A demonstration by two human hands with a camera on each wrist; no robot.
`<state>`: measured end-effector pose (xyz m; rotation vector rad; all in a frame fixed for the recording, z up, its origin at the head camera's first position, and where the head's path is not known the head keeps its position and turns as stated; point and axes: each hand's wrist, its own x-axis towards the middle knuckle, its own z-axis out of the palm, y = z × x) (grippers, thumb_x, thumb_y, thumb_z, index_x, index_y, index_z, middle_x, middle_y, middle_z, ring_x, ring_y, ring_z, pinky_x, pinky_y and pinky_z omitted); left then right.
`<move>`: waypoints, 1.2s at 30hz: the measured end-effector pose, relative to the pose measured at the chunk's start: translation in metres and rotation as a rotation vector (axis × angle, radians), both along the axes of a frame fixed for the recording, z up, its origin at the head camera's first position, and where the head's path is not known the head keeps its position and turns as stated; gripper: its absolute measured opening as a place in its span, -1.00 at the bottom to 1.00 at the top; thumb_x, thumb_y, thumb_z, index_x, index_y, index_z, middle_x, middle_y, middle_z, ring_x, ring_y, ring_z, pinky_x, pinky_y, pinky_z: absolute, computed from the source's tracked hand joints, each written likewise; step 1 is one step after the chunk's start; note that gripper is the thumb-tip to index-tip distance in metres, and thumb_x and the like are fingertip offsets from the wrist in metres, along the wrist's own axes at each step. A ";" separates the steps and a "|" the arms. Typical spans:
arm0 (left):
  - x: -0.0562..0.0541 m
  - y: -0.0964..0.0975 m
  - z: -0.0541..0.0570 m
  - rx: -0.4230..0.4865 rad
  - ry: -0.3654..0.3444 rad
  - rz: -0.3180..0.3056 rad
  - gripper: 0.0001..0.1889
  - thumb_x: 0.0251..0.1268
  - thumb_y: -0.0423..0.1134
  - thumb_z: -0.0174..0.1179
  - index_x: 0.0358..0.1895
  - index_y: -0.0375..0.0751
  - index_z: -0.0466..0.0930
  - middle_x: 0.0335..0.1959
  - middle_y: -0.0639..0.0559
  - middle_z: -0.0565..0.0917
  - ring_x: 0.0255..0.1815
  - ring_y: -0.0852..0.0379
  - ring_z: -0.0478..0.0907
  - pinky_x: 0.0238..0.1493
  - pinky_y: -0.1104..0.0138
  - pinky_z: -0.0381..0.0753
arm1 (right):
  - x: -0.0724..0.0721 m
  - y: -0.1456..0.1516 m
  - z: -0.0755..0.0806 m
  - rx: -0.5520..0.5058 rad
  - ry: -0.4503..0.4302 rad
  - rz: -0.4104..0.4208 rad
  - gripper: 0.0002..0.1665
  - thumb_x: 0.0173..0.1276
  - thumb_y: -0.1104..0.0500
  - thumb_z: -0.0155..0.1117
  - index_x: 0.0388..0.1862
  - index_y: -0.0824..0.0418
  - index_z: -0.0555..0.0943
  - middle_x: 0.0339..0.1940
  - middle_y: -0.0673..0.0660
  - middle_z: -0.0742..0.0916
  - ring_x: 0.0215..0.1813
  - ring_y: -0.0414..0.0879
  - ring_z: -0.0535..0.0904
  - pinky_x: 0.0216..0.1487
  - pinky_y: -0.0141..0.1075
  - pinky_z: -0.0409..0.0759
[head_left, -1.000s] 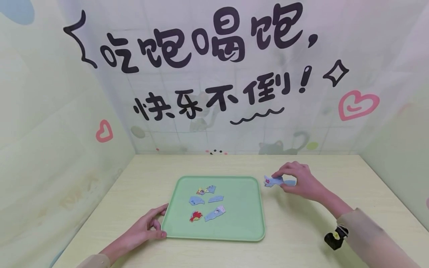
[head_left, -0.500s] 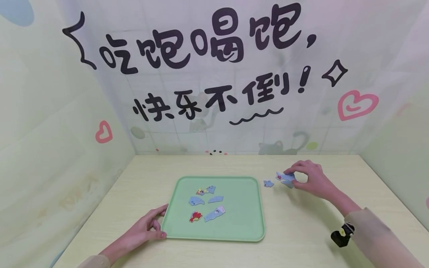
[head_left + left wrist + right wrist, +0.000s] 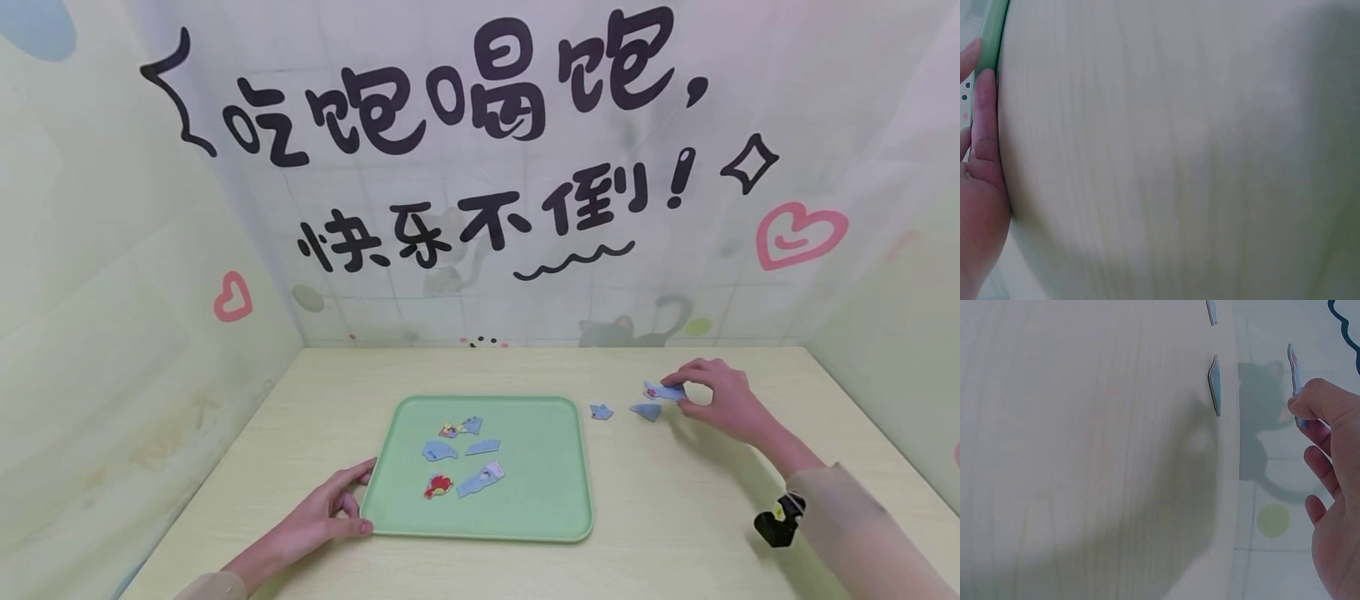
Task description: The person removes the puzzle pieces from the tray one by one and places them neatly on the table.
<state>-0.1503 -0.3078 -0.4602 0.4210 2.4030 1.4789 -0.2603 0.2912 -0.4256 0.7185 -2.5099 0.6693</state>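
My right hand (image 3: 720,400) pinches a light blue jigsaw puzzle piece (image 3: 654,391) with a small red print between thumb and fingertips. In the right wrist view this piece (image 3: 1294,369) is seen edge-on, raised above the table. Just below it on the table lies a blue puzzle piece (image 3: 647,412), and a smaller one (image 3: 601,412) lies nearer the tray. My left hand (image 3: 330,510) holds the left side of the green tray (image 3: 540,467), thumb at the front corner; the left wrist view shows fingers (image 3: 985,112) along the rim.
Several puzzle pieces lie spread on the tray's left half, among them a red-printed piece (image 3: 438,485) and a long blue one (image 3: 481,479). The pale wooden table (image 3: 675,517) ends at a printed cloth backdrop (image 3: 420,308), with cloth on both sides.
My right hand has moved right and slightly back with its piece. Two other blue pieces have come apart from it and lie on the table. The left hand and tray have stayed put.
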 end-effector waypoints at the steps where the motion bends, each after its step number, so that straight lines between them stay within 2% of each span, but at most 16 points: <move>1: 0.000 0.000 0.000 0.001 -0.001 0.000 -0.04 0.18 -0.27 0.37 0.56 -0.37 -0.05 0.32 -0.37 0.26 -0.31 0.31 0.52 -0.07 0.49 0.40 | 0.000 0.002 -0.001 -0.001 0.002 -0.005 -0.60 0.00 0.36 0.46 -0.14 0.05 0.75 -0.15 0.09 0.74 -0.16 0.02 0.50 -0.17 -0.14 0.22; 10: 0.000 -0.001 -0.001 0.005 0.003 0.001 -0.03 0.16 -0.28 0.38 0.55 -0.39 -0.04 0.31 -0.37 0.26 -0.32 0.32 0.52 -0.09 0.49 0.40 | -0.003 0.016 -0.005 -0.011 -0.027 -0.049 -0.62 0.04 0.38 0.43 -0.12 0.09 0.74 -0.11 0.16 0.74 -0.13 0.06 0.50 -0.17 -0.09 0.20; 19: 0.000 -0.001 -0.001 0.009 -0.009 0.003 -0.04 0.17 -0.28 0.37 0.56 -0.37 -0.04 0.32 -0.36 0.25 -0.31 0.31 0.53 -0.07 0.50 0.40 | -0.007 0.031 -0.012 -0.020 -0.128 -0.085 -0.63 0.12 0.37 0.39 -0.07 0.12 0.73 -0.05 0.24 0.72 0.00 0.26 0.51 -0.10 0.22 0.26; 26: 0.000 0.000 -0.001 0.002 -0.018 0.015 -0.03 0.16 -0.27 0.38 0.56 -0.35 -0.03 0.32 -0.35 0.26 -0.31 0.31 0.53 -0.08 0.49 0.41 | -0.011 0.039 -0.018 0.011 -0.170 -0.098 -0.65 0.14 0.34 0.38 -0.05 0.17 0.73 -0.03 0.31 0.72 0.01 0.34 0.55 -0.10 0.26 0.35; 32: -0.001 0.000 -0.001 0.005 -0.018 0.012 -0.03 0.16 -0.28 0.38 0.56 -0.37 -0.04 0.32 -0.35 0.25 -0.30 0.31 0.53 -0.09 0.49 0.41 | -0.012 0.041 -0.022 0.038 -0.237 -0.117 -0.63 0.17 0.33 0.34 -0.01 0.18 0.73 0.01 0.34 0.70 0.07 0.36 0.53 -0.04 0.32 0.35; 36: -0.001 0.000 -0.001 0.009 -0.009 0.007 -0.03 0.16 -0.28 0.38 0.55 -0.38 -0.04 0.31 -0.35 0.25 -0.31 0.31 0.53 -0.09 0.49 0.41 | -0.010 0.040 -0.023 0.032 -0.249 -0.108 -0.64 0.17 0.35 0.36 -0.02 0.18 0.74 0.00 0.34 0.71 0.05 0.34 0.52 -0.01 0.25 0.37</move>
